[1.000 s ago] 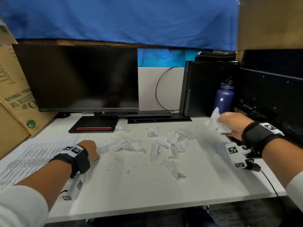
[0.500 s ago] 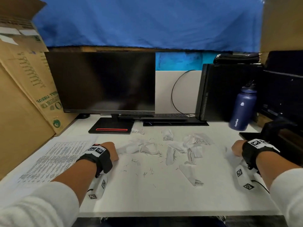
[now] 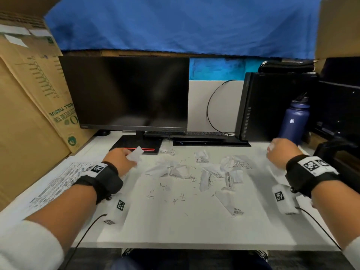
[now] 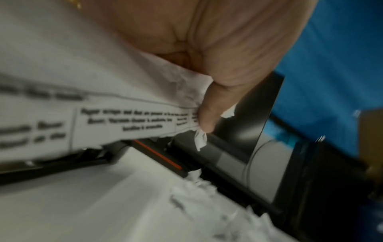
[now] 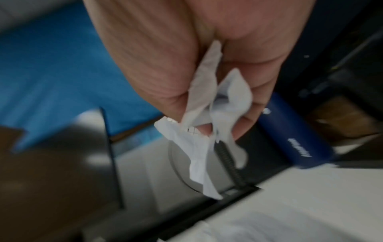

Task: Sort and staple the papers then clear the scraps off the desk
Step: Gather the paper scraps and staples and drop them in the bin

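**Both hands full of scraps**

The left hand (image 3: 121, 159) pinches a torn printed white paper scrap (image 3: 136, 153); the right hand (image 3: 280, 155) clenches a crumpled white paper wad (image 5: 207, 147). More torn scraps (image 3: 204, 172) litter mid-desk: light, limp, easily torn, so best bunched together.

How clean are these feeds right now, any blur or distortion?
Head view: wide-angle bending at the edges, scraps on the desk fairly sharp. Left wrist view: printed scrap smeared, text unreadable. Right wrist view: heavy motion blur, crumpled scrap still recognisable.
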### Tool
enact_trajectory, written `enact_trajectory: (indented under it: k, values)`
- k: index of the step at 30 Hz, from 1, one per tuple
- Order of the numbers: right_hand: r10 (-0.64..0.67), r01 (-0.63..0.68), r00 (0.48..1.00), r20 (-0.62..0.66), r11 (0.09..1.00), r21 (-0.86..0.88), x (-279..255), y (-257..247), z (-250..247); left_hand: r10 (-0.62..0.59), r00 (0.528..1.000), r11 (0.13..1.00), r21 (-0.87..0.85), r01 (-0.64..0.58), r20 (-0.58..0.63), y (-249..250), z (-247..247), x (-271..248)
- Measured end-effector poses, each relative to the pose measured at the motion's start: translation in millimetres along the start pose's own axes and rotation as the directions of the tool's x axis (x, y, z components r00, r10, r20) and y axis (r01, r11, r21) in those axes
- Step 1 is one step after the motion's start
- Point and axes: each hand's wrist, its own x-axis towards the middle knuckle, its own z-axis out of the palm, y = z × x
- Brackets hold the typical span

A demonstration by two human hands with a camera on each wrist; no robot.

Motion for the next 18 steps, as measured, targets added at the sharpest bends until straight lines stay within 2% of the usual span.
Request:
enact_trajectory:
  k: [2,4,5,6,7,8,10,11,13,15,17,18]
  values:
    - [-0.082,0.103,0.991,-0.108,0.973,0.205,-23,-18,-17,0.027,0.998,0.986,-0.165,-0.036,-0.055,4,-15,-20]
    - [-0.156,0.196,0.980,-0.123,0.845,0.497,-67,-37,-30,0.038,0.996,0.917,-0.393,-0.064,-0.075,5,-26,-48]
    - [-0.227,0.214,0.972,-0.053,0.775,0.595,-91,-44,-33,0.036,0.998,0.855,-0.516,-0.054,-0.046,6,-29,-66]
    - [-0.328,0.214,0.943,0.052,0.720,0.660,-112,-46,-30,0.047,0.999,0.780,-0.625,-0.028,0.015,5,-29,-85]
    - [-0.445,0.210,0.879,0.173,0.686,0.697,-134,-52,-27,0.084,0.991,0.704,-0.710,0.013,0.101,4,-26,-103]
    - [-0.551,0.215,0.784,0.284,0.671,0.710,-153,-53,-18,0.145,0.969,0.653,-0.755,0.058,0.200,1,-20,-121]
    - [-0.634,0.235,0.597,0.492,0.724,0.649,-181,-54,11,0.263,0.885,0.623,-0.768,0.149,0.385,-9,-4,-151]
    - [-0.621,0.219,0.530,0.578,0.758,0.614,-194,-53,30,0.284,0.844,0.654,-0.736,0.176,0.454,-15,8,-164]
    - [-0.550,0.166,0.420,0.722,0.828,0.535,-215,-48,74,0.288,0.745,0.777,-0.602,0.186,0.602,-37,37,-180]
    - [-0.463,0.072,0.364,0.808,0.879,0.471,-224,-35,124,0.249,0.596,0.841,-0.476,0.258,0.763,-55,64,-193]
    - [-0.337,-0.074,0.380,0.862,0.918,0.391,-223,-21,174,0.211,0.473,0.822,-0.417,0.388,0.856,-67,87,-198]
    - [-0.269,-0.143,0.391,0.880,0.927,0.347,-219,-13,198,0.186,0.452,0.811,-0.396,0.430,0.872,-71,101,-196]
